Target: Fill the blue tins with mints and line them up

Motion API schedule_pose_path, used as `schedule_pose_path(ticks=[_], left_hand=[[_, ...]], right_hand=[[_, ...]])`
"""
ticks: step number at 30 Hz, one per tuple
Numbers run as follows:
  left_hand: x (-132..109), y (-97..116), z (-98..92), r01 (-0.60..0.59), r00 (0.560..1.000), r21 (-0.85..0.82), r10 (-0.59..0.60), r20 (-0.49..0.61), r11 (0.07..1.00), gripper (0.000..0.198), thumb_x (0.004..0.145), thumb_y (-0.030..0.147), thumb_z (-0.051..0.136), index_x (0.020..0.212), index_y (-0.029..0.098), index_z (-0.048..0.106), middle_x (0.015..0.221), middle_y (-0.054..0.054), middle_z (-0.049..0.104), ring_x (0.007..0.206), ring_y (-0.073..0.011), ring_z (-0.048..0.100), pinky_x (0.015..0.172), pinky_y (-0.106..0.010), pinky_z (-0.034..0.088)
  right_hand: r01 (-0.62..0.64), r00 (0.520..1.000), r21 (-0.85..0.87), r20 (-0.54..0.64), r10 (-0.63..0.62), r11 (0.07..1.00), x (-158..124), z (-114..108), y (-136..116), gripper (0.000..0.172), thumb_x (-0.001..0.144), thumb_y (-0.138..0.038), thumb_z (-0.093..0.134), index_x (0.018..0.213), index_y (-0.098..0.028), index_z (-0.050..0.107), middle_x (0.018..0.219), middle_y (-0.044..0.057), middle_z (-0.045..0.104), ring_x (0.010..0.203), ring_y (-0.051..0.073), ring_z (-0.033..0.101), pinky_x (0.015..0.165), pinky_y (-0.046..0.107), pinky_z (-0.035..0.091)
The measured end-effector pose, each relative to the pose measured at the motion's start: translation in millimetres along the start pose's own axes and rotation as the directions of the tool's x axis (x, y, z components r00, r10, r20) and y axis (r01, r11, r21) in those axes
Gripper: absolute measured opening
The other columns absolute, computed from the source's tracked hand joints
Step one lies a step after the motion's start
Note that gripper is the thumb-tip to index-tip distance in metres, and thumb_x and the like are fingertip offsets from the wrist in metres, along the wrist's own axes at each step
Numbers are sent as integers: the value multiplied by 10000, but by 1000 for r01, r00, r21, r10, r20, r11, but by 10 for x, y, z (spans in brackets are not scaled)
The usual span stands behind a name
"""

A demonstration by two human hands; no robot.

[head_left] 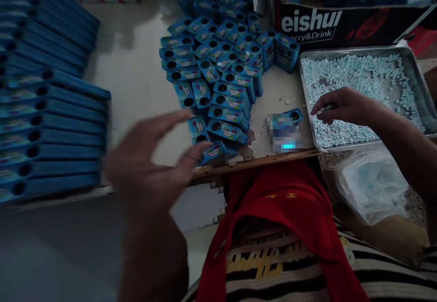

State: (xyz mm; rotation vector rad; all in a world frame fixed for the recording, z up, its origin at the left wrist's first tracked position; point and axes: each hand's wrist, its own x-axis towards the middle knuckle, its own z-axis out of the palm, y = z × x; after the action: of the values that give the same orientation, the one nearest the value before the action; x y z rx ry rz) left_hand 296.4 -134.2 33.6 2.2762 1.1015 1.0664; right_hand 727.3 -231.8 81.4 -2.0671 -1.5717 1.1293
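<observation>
My left hand (153, 156) is blurred, its thumb and fingers spread apart with nothing between them. Its fingertips are close to the front blue candy container (215, 151); whether the thumb touches it I cannot tell. My right hand (344, 105) hovers at the left side of a metal tray (309, 106), fingers curled in, with a few small candies (328, 107) showing among them. Pale blue and white candies (355, 77) cover much of the tray. Several blue containers (228, 130), each with a dark round hole on top, stand grouped between my hands.
More blue containers (64, 124) form long rows at the left. A black printed carton (314, 24) stands behind the tray. By the front edge lies a single blue container (294, 114), partly behind a blurred patch. A clear plastic bag (373, 183) sits below the tray.
</observation>
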Motion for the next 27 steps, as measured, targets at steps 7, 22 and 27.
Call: schedule_pose_path(ticks=[7,22,27], left_hand=[[-558,291,645,169,969,-294,-103,226,941,448,1060,396,798,1482,255,744,1421,-94,813,1246,-284,836,1148,-469,703],[-772,162,821,284,858,-348,-75,508,894,645,1049,480,787,1638,273,625,1646,-152,655,1298,-311,814,1180,-528,683],[-759,220,853,324,860,-392,-95,501,861,619,1046,538,795,1593,279,666,1580,-148,699,1300,-324,819,1170,-534,690]], right_hand=[[169,984,-203,-20,-176,965,-2,8,-432,214,943,-243,821,1135,-228,916,724,-11,779,684,173,736,687,294,553],[148,980,-348,-77,-185,926,133,206,-676,230,846,-229,948,1074,-233,920,731,-17,753,723,177,723,742,307,511],[45,993,284,-115,-13,958,140,60,-377,204,803,-251,1014,918,-218,849,756,-4,764,677,142,679,668,277,540]])
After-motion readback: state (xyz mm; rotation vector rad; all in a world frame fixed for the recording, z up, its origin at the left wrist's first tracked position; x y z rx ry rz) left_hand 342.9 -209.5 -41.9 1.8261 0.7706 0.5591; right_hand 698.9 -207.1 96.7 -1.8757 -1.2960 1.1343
